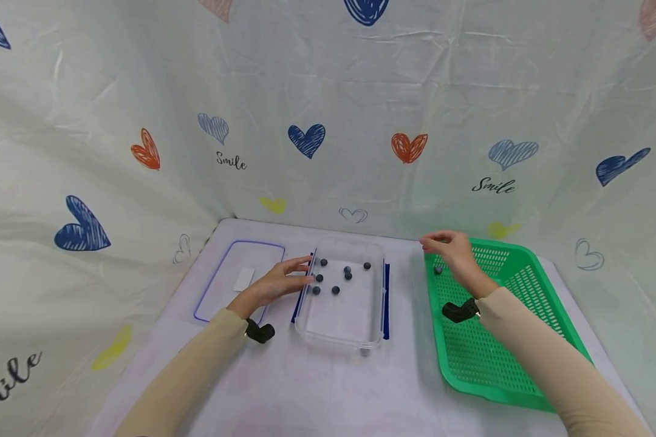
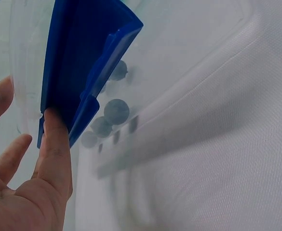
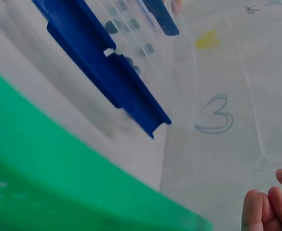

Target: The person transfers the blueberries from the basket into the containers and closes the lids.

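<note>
A clear plastic box [image 1: 336,343] with blue side latches stands on the table, with several small dark balls [image 1: 336,290] inside. My left hand [image 1: 279,280] touches the box's left side, fingers nearly straight; in the left wrist view a fingertip rests against a blue latch [image 2: 83,62]. Over the far left corner of a green basket [image 1: 443,364] hovers my right hand [image 1: 456,255], thumb and fingertips close together. The right wrist view shows a gap between thumb and fingers [image 3: 261,207], with nothing visible there. One dark ball [image 1: 438,270] is in the basket below this hand.
A clear lid with a blue rim [image 1: 210,285] lies left of the box, a white rectangle [image 1: 244,279] on it. The right blue latch [image 1: 386,303] hangs outward between box and basket. A heart-patterned curtain [image 1: 355,91] rises behind the table.
</note>
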Demonstrator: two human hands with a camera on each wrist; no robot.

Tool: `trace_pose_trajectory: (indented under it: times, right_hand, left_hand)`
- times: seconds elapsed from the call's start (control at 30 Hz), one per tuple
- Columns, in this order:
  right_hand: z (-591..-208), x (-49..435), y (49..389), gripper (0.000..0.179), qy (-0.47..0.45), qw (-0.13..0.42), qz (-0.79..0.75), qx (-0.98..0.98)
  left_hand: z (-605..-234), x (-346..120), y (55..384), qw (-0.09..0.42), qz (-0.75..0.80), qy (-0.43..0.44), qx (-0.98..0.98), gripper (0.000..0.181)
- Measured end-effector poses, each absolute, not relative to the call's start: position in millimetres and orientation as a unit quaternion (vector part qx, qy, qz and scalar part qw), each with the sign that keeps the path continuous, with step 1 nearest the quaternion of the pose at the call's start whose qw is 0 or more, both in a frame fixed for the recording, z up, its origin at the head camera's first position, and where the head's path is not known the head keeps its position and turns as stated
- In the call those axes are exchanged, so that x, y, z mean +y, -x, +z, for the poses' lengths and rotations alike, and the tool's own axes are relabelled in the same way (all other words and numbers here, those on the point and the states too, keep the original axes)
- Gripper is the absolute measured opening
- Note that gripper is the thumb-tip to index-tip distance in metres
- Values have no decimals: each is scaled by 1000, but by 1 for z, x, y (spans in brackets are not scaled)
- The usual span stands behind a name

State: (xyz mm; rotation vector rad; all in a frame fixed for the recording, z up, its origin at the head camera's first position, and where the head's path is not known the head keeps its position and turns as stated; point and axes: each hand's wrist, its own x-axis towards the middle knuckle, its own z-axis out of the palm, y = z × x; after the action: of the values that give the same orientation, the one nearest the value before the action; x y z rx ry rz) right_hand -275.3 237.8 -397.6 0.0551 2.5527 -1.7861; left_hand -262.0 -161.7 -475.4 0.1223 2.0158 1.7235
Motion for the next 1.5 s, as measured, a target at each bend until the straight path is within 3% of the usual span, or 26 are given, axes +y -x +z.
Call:
trace_pose_trajectory:
  times: [0.77, 1.5]
  right_hand:
    - [-438, 290, 278, 40, -84, -33, -521, 849]
    - [-481, 296, 281, 32, -100, -55, -450, 886]
  left_hand:
    - [-477, -163, 262, 238, 621, -54, 745, 71]
    - [-475, -163, 261, 240, 628, -57, 738, 71]
